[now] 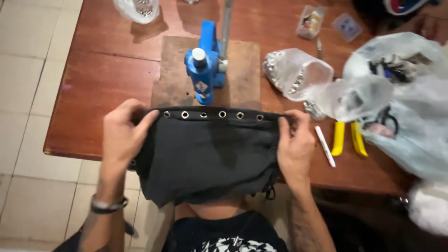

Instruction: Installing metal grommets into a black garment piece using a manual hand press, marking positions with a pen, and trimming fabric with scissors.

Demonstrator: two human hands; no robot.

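Observation:
A piece of black fabric (pixel 205 154) is stretched flat between both hands over the near edge of the wooden table (pixel 102 88). A row of several metal eyelets (pixel 212 114) runs along its top hem. My left hand (pixel 123 135) grips the fabric's left end. My right hand (pixel 295 147) grips its right end. Just beyond the hem stands a blue hand press (pixel 205 65) on a brown wooden board (pixel 177 79).
Clear plastic bags (pixel 298 72) holding metal parts lie to the right, with more bags (pixel 406 107) further right. A white marker (pixel 325 146) and yellow-handled pliers (pixel 347 138) lie near my right hand. Small clear boxes (pixel 311 21) sit at the back. Another bag (pixel 137 9) is at the far left.

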